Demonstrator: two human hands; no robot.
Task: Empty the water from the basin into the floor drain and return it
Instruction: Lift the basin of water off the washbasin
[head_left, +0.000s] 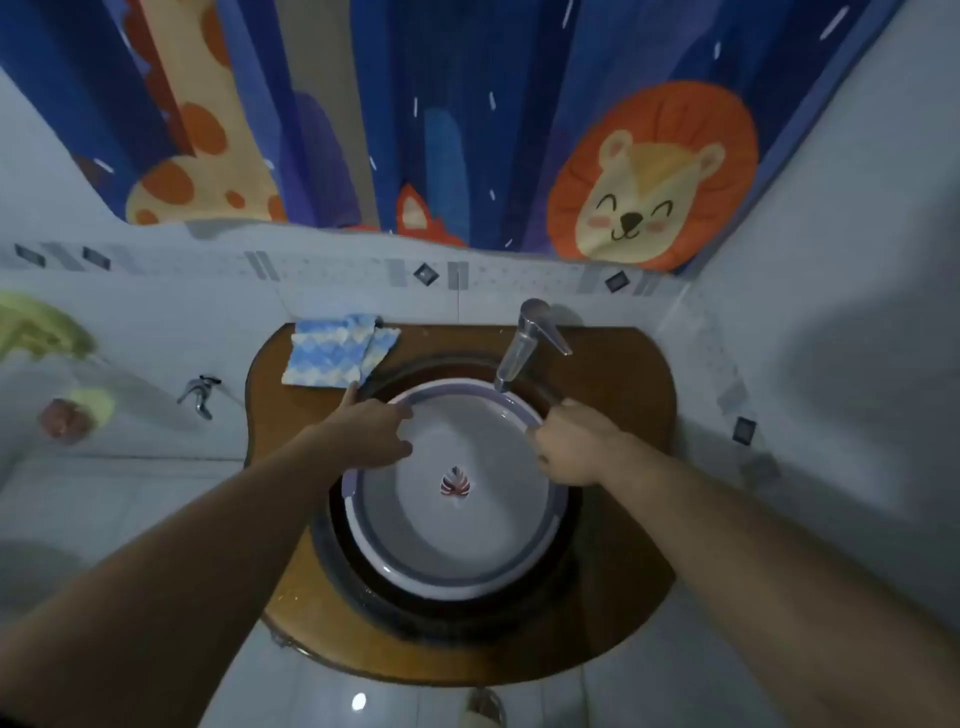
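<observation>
In the dark sink bowl (561, 592) under the tap (524, 343) sits the basin (452, 540), looking empty from overhead, so probably just returned. Left hand (371, 434) holds its rim loosely, right hand (569, 444) grips it.

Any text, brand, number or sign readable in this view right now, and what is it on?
No readable text anywhere.
Round white plastic basin with purple rim: only a red-and-blue leaf motif, no words.
Blue cartoon-animal curtain: pictures only.
Chrome faucet: no marking visible.
Blue-and-white patterned cloth: pattern only.
</observation>
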